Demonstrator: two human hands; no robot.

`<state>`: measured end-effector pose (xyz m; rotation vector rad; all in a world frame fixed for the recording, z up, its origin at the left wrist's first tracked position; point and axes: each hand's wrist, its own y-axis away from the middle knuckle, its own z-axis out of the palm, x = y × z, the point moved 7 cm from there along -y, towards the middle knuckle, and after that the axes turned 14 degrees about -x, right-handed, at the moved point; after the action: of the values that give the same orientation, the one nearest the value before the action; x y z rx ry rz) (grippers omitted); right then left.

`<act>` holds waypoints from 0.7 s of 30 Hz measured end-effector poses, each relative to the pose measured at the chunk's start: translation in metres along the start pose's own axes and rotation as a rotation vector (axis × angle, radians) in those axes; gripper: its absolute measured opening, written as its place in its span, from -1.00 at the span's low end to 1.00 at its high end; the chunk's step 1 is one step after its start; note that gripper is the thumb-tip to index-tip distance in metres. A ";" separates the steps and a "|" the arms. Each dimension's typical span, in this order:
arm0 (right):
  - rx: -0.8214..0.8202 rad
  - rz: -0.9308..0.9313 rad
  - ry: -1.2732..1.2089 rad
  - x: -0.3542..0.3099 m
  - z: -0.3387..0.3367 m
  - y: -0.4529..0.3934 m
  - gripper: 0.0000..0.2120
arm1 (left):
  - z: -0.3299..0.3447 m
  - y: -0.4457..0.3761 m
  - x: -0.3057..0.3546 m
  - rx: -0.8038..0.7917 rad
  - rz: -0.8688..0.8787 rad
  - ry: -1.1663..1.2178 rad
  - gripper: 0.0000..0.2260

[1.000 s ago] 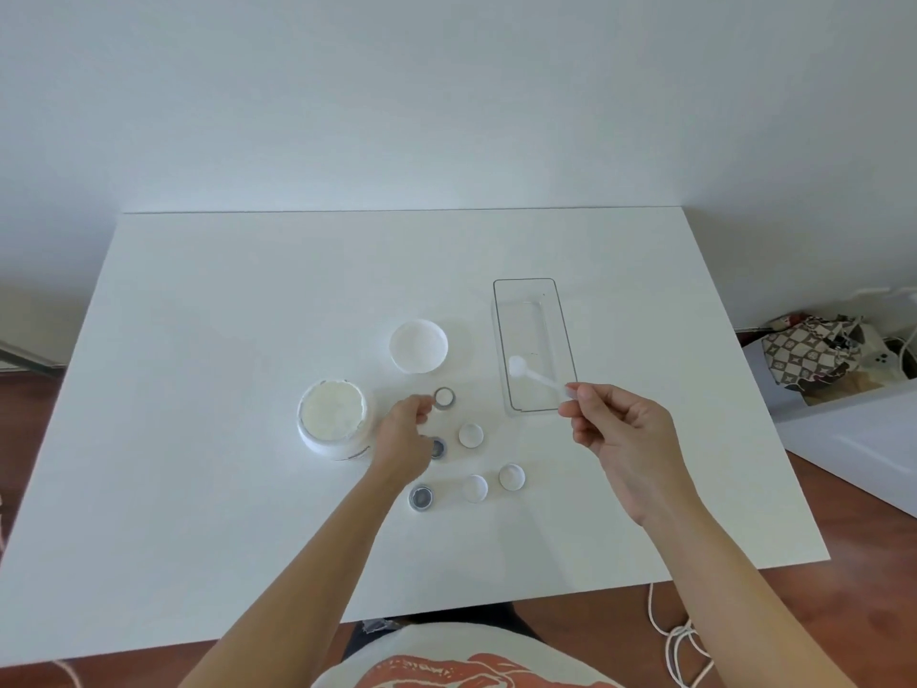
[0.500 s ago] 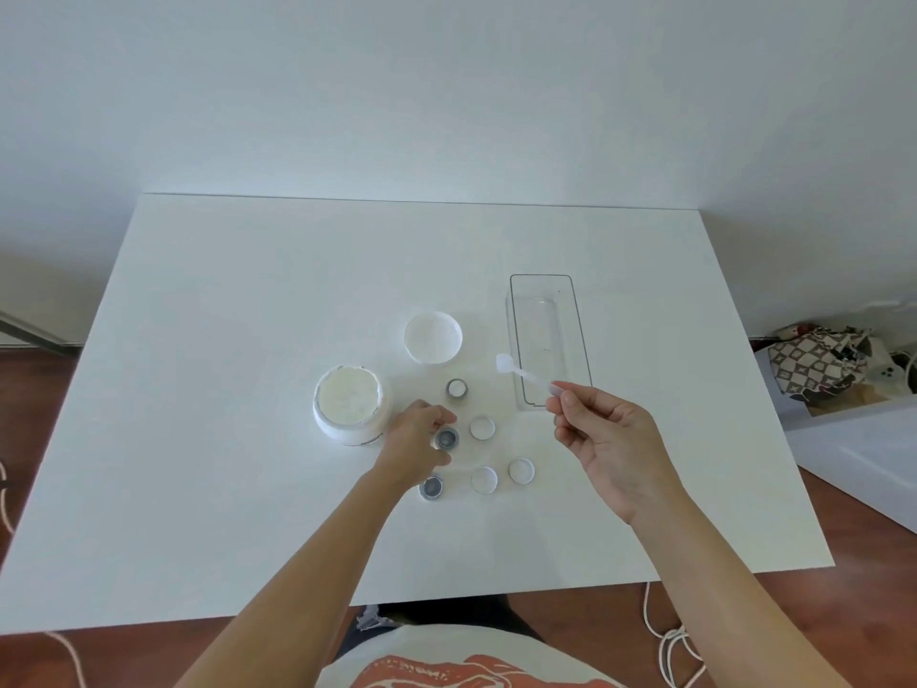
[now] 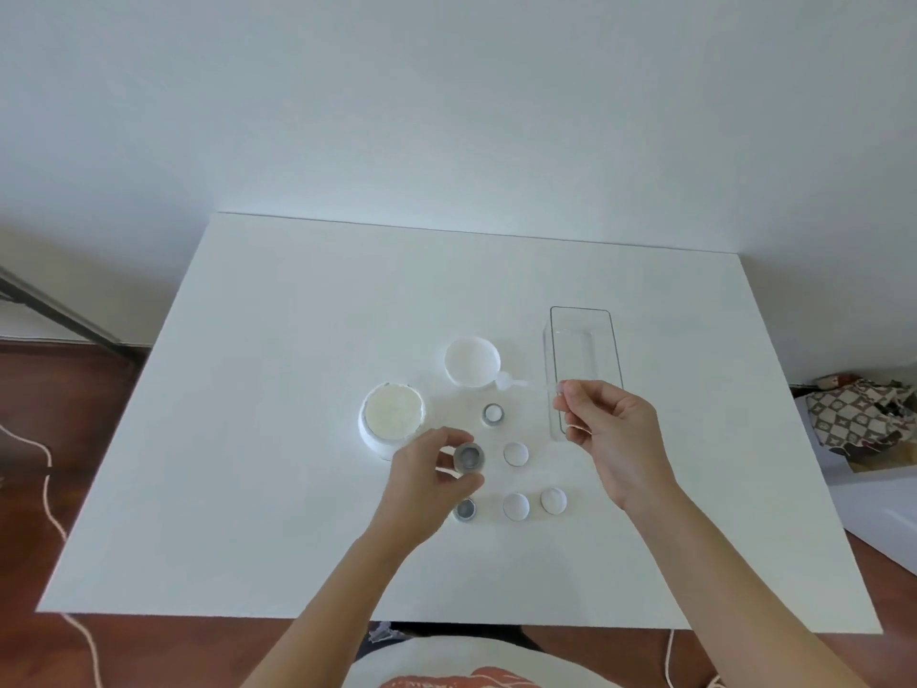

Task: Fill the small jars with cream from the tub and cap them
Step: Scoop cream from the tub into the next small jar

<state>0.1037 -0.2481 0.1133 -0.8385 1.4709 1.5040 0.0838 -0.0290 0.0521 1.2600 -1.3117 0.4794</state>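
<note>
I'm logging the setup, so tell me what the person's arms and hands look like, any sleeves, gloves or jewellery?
Both forearms are bare, with no sleeves in view. The left hand and right hand wear no gloves; no rings, watch or bracelets show.

Left hand (image 3: 426, 481) pinches an empty jar (image 3: 469, 457); right hand (image 3: 613, 429) holds a spatula (image 3: 526, 383)

A patterned bag (image 3: 858, 414) lies on the floor right of the white table (image 3: 278, 389).
</note>
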 end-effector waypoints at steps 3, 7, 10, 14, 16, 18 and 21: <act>-0.003 -0.076 0.242 -0.006 0.025 -0.016 -0.89 | -0.024 0.024 -0.006 0.095 -0.017 0.107 -0.69; -0.063 -0.243 0.560 -0.012 0.077 -0.034 -0.87 | -0.058 0.045 -0.021 0.232 -0.059 0.200 -0.70; -0.121 -0.412 0.833 -0.013 0.117 -0.040 -0.89 | -0.076 0.053 -0.032 0.304 -0.080 0.226 -0.71; -0.177 -0.602 1.250 -0.008 0.159 -0.044 -0.88 | -0.091 0.058 -0.041 0.357 -0.091 0.244 -0.73; -0.197 -0.640 1.376 -0.002 0.171 -0.046 -0.87 | -0.094 0.059 -0.044 0.369 -0.090 0.253 -0.73; -0.225 -0.627 1.455 0.007 0.178 -0.052 -0.85 | -0.097 0.059 -0.047 0.373 -0.087 0.262 -0.74; -0.312 -0.517 1.457 0.022 0.182 -0.062 -0.84 | -0.099 0.060 -0.051 0.383 -0.086 0.274 -0.73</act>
<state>0.1686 -0.0684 0.0824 -2.5858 1.6589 0.5880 0.0623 0.0960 0.0529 1.4966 -0.9567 0.8389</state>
